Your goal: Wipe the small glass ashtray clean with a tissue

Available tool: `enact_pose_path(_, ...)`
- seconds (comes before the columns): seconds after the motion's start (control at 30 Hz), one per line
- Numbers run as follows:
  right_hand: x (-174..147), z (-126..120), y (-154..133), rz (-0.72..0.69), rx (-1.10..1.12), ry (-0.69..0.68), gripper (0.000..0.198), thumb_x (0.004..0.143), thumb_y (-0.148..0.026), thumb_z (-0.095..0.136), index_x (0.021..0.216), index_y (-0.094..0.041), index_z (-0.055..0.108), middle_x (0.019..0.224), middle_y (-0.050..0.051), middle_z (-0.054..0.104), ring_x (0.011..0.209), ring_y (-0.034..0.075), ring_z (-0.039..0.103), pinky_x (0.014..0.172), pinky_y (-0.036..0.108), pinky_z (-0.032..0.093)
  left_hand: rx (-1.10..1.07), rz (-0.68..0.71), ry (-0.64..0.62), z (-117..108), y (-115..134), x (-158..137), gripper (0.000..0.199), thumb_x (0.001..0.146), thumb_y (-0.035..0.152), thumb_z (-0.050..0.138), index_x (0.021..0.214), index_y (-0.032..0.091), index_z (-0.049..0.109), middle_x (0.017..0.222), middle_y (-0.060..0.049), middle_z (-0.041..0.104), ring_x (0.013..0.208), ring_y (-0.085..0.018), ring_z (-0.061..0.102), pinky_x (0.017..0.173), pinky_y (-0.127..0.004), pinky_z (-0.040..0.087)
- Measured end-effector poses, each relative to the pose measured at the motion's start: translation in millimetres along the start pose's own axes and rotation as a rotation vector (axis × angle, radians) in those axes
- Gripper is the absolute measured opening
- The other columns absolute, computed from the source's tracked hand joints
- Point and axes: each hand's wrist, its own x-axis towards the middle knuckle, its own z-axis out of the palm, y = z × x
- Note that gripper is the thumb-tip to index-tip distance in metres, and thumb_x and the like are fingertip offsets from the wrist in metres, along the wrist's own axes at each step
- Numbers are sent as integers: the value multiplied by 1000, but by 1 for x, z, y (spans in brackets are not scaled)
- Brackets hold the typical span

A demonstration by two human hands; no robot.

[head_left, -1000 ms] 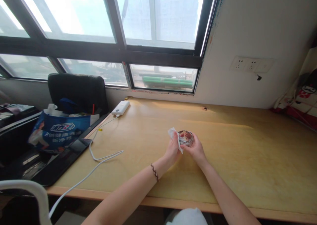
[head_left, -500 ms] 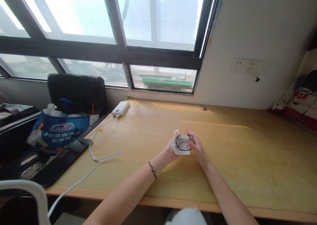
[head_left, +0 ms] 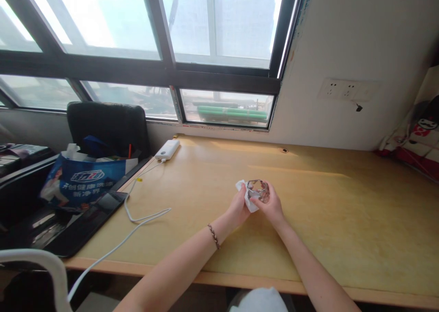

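Over the front middle of the table, my right hand (head_left: 270, 207) is closed round the right side of a small clear glass dish (head_left: 258, 189) with a faceted rim. The dish is tilted, and I cannot tell its exact kind. My left hand (head_left: 238, 207) pinches a white tissue (head_left: 252, 206) against the dish's left side. Part of the tissue sticks out above the left thumb. The fingers under the tissue and behind the dish are hidden.
A white power bank (head_left: 167, 150) lies at the table's far left corner, its white cable (head_left: 137, 220) looping down the left edge. Left of the wooden table (head_left: 343, 225) are a blue bag (head_left: 85, 181), a black chair (head_left: 108, 126) and a dark flat panel (head_left: 92, 220).
The glass dish has turned and shifted slightly right in my right hand. My left hand and the tissue have moved to its left side, uncovering the inside.
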Motion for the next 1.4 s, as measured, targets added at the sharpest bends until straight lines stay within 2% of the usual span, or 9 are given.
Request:
enact_pose_path(0.1, 0, 0, -6, -9, 99, -17, 70, 50, -36, 73, 111, -18, 44, 108, 11, 56, 98, 26, 53, 86, 42, 42, 8, -17, -28, 4, 4, -2, 44, 77, 51, 41, 93, 13, 56, 87, -11, 63, 80, -21, 60, 79, -35, 43)
enact_pose_path(0.3, -7, -6, -28, -84, 277, -212, 62, 57, -30, 71, 112, -20, 45, 112, 9, 52, 103, 25, 50, 90, 39, 40, -35, -34, -181, 9, 16, -4, 47, 79, 51, 37, 85, 9, 60, 80, -8, 65, 74, -19, 59, 76, -32, 42)
enact_pose_path(0.5, -9, -11, -28, -96, 235, -228, 67, 66, -32, 65, 124, -22, 33, 123, 9, 44, 115, 25, 39, 97, 42, 30, -65, -72, -218, 8, 18, -5, 47, 79, 50, 38, 89, 10, 60, 83, -7, 65, 76, -19, 59, 76, -31, 42)
enact_pose_path(0.63, -6, -10, -16, -89, 206, -157, 57, 75, -40, 53, 125, -23, 31, 128, 8, 38, 120, 23, 32, 100, 44, 24, -26, -71, -195, 12, 17, -7, 52, 78, 55, 35, 94, 11, 58, 91, -9, 64, 84, -19, 59, 80, -32, 41)
enact_pose_path(0.77, -2, -4, -6, -78, 162, -94, 52, 76, -45, 49, 121, -22, 37, 124, 8, 42, 117, 23, 35, 100, 43, 24, -5, 20, -174, 14, 16, -10, 56, 77, 57, 35, 97, 9, 57, 97, -12, 62, 89, -21, 57, 84, -33, 40)
enact_pose_path(0.97, -1, 0, -11, -52, 313, -186, 43, 82, -41, 41, 121, -22, 38, 128, 5, 42, 119, 21, 34, 102, 41, 22, 45, 162, -174, 15, 15, -11, 41, 76, 46, 47, 99, 13, 56, 106, -10, 59, 95, -19, 55, 88, -32, 39)
enact_pose_path(1.13, -4, -2, -15, -15, 395, -212, 51, 80, -39, 46, 126, -24, 31, 131, 5, 37, 121, 20, 33, 101, 40, 25, 164, 203, -171, 15, 14, -11, 37, 76, 41, 50, 98, 12, 56, 106, -12, 58, 96, -22, 55, 89, -36, 38)
enact_pose_path(1.23, -7, 0, -13, -33, 424, -227, 69, 71, -35, 59, 128, -26, 22, 132, 7, 34, 118, 21, 37, 97, 39, 32, 288, 279, -177, 16, 13, -12, 38, 76, 41, 49, 98, 11, 57, 101, -12, 60, 95, -22, 56, 89, -36, 38)
enact_pose_path(1.4, -9, 0, -18, -82, 272, -124, 76, 60, -25, 69, 123, -25, 26, 128, 9, 37, 115, 23, 39, 94, 41, 35, 458, 387, -175, 11, 5, -9, 37, 75, 40, 50, 96, 11, 59, 102, -12, 60, 99, -24, 53, 90, -36, 37)
